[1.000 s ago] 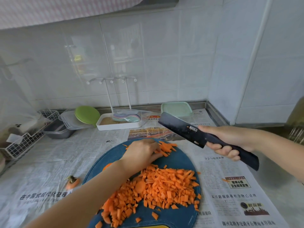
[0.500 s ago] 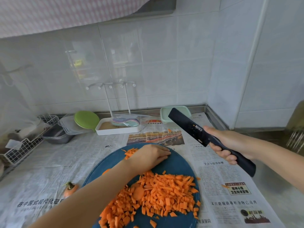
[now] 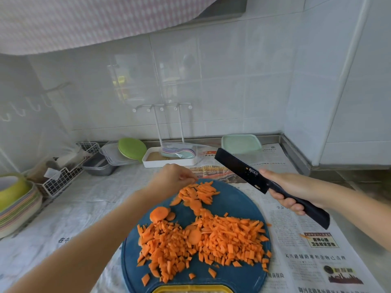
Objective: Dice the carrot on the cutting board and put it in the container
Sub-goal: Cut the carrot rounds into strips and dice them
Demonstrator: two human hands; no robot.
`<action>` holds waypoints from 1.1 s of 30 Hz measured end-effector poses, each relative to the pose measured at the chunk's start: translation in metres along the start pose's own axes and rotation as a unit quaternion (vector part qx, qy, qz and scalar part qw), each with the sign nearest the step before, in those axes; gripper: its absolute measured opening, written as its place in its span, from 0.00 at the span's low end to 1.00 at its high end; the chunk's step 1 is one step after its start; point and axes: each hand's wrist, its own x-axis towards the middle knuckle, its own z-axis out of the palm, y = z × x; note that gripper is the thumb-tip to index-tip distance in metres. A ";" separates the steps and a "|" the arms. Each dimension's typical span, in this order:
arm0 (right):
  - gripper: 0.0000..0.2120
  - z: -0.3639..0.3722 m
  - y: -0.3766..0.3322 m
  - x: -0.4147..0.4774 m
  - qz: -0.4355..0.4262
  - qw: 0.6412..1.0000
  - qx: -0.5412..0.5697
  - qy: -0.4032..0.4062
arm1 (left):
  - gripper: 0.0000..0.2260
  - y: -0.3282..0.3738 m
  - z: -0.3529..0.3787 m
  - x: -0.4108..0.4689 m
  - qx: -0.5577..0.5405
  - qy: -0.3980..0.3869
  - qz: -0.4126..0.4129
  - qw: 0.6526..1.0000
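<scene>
Newspaper [image 3: 313,263] covers the counter; white tray [image 3: 169,162] at the tiled wall [image 3: 232,81], bearing an upright white rack [image 3: 157,127]; green plate [image 3: 132,148] just left of it, tilted on clear plastic trays [image 3: 110,155]; grey tub [image 3: 98,167] beside a white wire basket [image 3: 61,180]; far left, stacked coloured plates [image 3: 19,210] topped by a green bowl [image 3: 11,191]; checked cloth [image 3: 84,20] overhead.

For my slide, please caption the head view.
Right hand holds a black knife raised; left hand hovers by carrot strips on a blue cutting board.

White tiled wall [image 3: 232,81], newspaper-covered counter [image 3: 74,208]
</scene>
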 end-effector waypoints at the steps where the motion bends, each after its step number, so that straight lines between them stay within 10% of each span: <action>1: 0.33 0.003 -0.001 0.000 -0.002 1.000 -0.008 -0.001 | 0.05 -0.006 -0.008 -0.005 0.006 -0.010 -0.016 1.000; 13: 0.33 0.028 -0.027 -0.002 -0.031 0.998 -0.044 -0.011 | 0.19 0.003 0.002 -0.034 0.117 -0.192 0.043 0.973; 28: 0.33 0.023 -0.014 -0.003 -0.027 0.999 -0.033 0.002 | 0.06 0.020 0.012 -0.023 0.313 -0.150 0.239 0.907; 33: 0.33 0.019 -0.011 -0.002 -0.030 0.999 -0.018 0.004 | 0.09 0.012 0.006 -0.026 0.297 -0.128 0.160 0.933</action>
